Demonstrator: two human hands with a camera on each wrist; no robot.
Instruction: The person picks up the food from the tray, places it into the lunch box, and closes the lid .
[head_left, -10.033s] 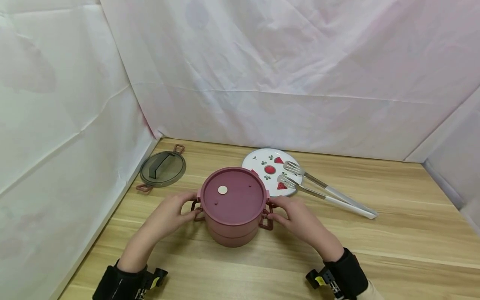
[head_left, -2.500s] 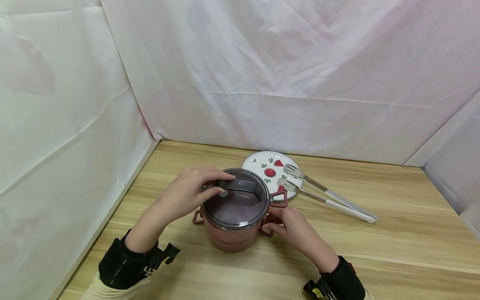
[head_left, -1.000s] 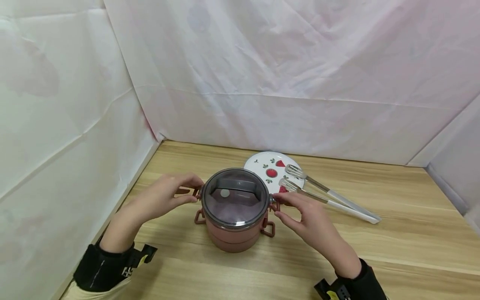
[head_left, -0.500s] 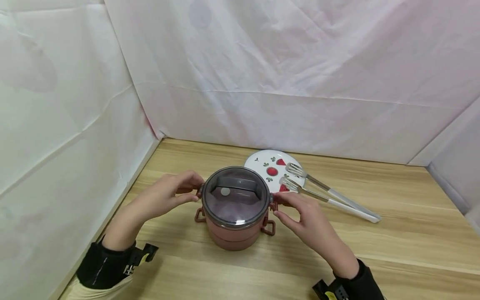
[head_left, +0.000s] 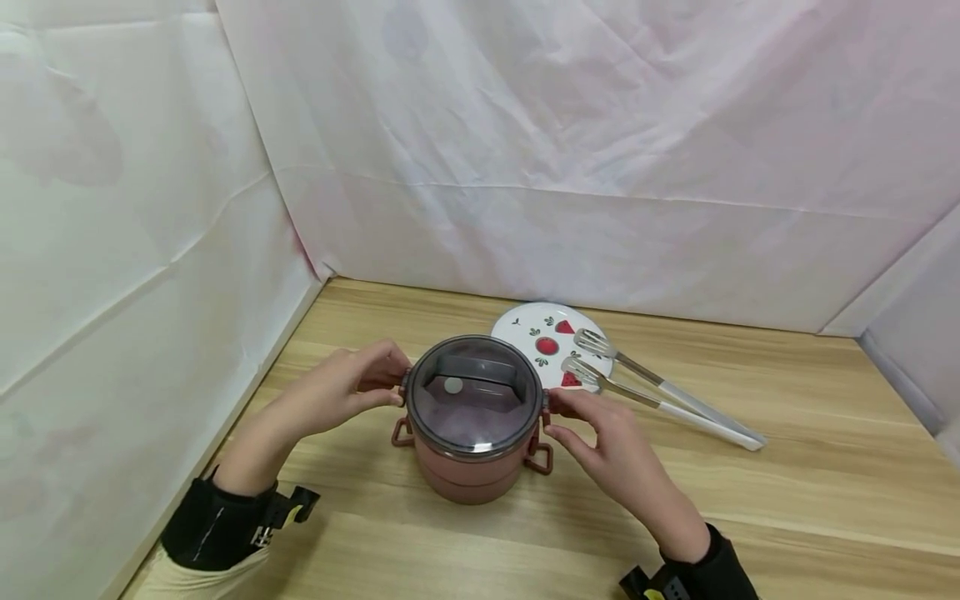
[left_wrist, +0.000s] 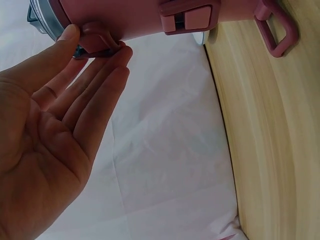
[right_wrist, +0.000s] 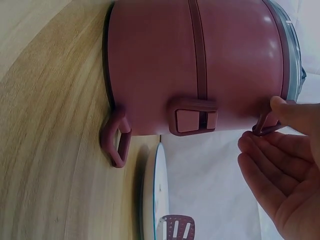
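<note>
A dusty-red two-tier lunch pot stands upright on the table, its see-through grey lid seated on top. Across the lid runs a dark handle. At the upper left rim my left hand pinches a red lid clasp, thumb above and fingertips below. On the opposite side, the right hand pinches the other lid clasp between thumb and fingers. Both clasps hang down against the pot's wall. Below them, a middle clasp joins the two tiers, and a loop handle sticks out lower down.
Behind the pot lies a white plate with red fruit pictures. Metal tongs with white grips rest with their slotted tips on it, grips pointing right. White cloth walls enclose the wooden table at the back and sides.
The lid, earlier on the table at left, now sits on the pot. My left hand left its handle, my right hand rose from the lower side, and both lid clasps swung down.
</note>
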